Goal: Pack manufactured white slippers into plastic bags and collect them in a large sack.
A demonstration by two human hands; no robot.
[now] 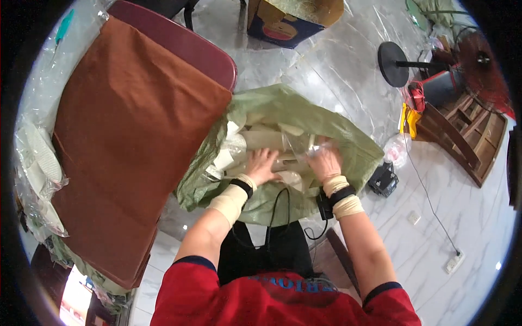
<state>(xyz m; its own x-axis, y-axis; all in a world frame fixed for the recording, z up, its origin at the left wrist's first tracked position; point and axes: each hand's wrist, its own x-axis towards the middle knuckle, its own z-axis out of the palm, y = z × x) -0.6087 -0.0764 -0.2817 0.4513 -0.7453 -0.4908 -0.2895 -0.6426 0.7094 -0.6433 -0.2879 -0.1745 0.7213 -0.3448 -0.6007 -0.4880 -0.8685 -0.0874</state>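
A large green woven sack (pixel 348 144) lies open in front of me, filled with pale cream pieces (pixel 261 138) and clear plastic wrapping. My left hand (pixel 262 164) is inside the sack's mouth, fingers spread flat on the pale pieces. My right hand (pixel 324 159) is also in the sack, fingers curled on a clear plastic bag (pixel 302 142) among the contents. Both wrists wear beige bands and black straps, and a black cable runs down to my lap.
A table with a brown cloth (pixel 125 136) stands at my left, with plastic-wrapped bundles (pixel 35 168) along its far edge. On the marble floor lie a fan base (pixel 392 63), a cardboard box (pixel 288 19), a wooden frame (pixel 462 136), a small black box (pixel 384 179) and a power strip (pixel 453 263).
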